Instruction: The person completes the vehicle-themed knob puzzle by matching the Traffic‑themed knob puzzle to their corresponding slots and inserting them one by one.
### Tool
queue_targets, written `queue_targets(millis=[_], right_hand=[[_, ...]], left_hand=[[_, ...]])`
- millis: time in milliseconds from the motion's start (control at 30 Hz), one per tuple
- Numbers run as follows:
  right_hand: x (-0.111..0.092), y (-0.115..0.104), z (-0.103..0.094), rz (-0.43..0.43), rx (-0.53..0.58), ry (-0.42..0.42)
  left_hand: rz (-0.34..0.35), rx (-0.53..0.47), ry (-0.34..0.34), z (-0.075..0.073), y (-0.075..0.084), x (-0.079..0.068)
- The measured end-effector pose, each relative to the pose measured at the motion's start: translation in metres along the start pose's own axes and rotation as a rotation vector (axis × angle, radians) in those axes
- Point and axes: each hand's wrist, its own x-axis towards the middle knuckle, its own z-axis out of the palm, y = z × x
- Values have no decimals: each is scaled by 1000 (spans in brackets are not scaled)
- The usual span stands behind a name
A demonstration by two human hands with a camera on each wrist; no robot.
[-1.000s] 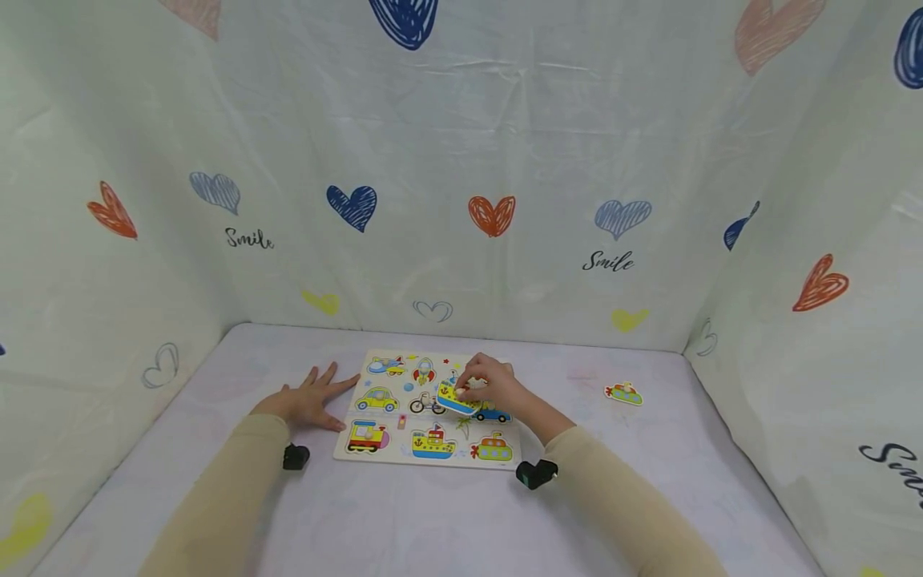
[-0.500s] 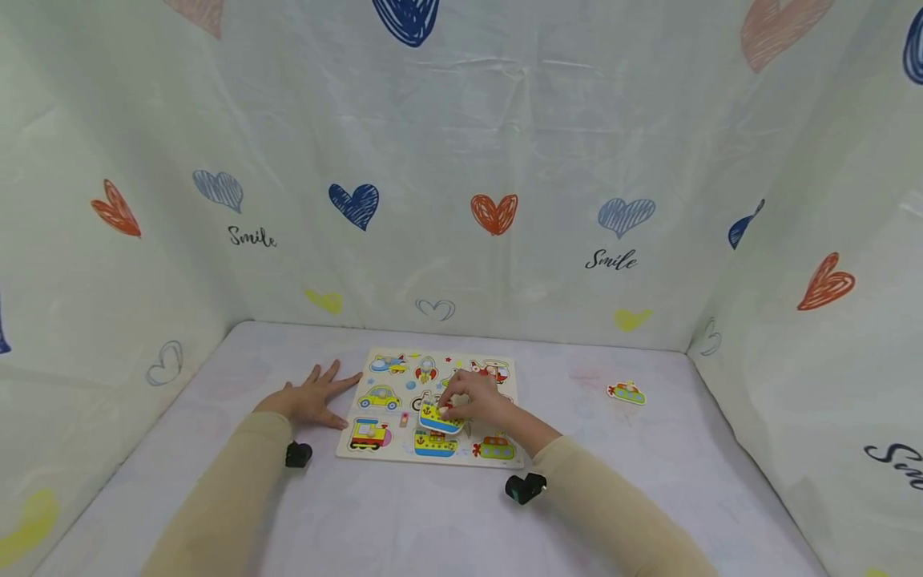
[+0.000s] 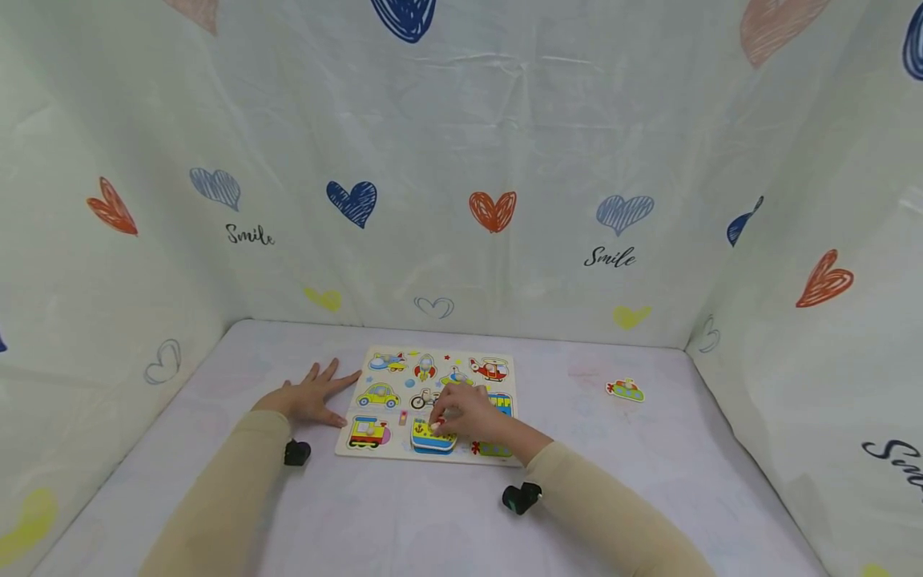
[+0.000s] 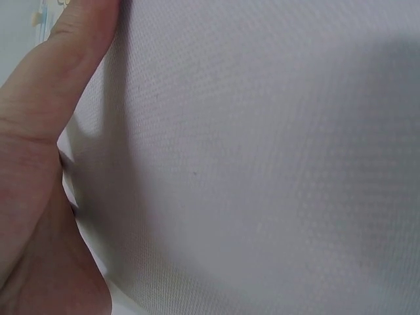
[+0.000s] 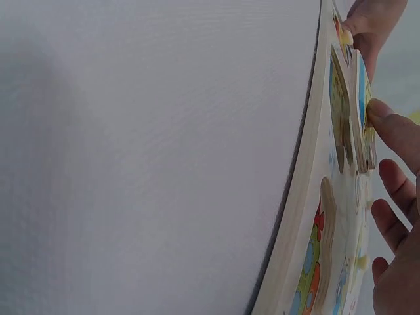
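Observation:
My right hand (image 3: 470,412) pinches a ship puzzle piece (image 3: 424,435) by its small knob. In the head view the piece overlaps the ship-shaped recess at the front middle of the wooden puzzle board (image 3: 401,450). From the right wrist, the ship piece (image 5: 361,92) stands slightly above the recess (image 5: 339,111), thumb at its face. Fingers spread, my left hand (image 3: 310,398) lies flat on the table, its fingertips at the board's left edge. The left wrist view shows mostly tablecloth, with the left hand (image 4: 39,125) along one side.
A submarine piece (image 3: 625,390) lies on the table right of the board. The board's submarine recess (image 5: 308,269) shows its printed picture. A train piece (image 3: 368,433), a car piece (image 3: 378,396) and several others sit in the board. A curtain with hearts (image 3: 493,211) encloses the table.
My right hand has carried the ship piece leftward and toward the front, from over the board's right middle to the ship recess, lowering it. My left hand has stayed put.

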Motion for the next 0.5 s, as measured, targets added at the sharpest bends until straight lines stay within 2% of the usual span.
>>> queue_targets(millis=[233,500], right_hand=[[0,5,4,-31,-9,-5],[0,4,8,-19,-13,-10]], left_hand=[[2,0,-5,1,0,1],[7,4,-3,0,0,0]])
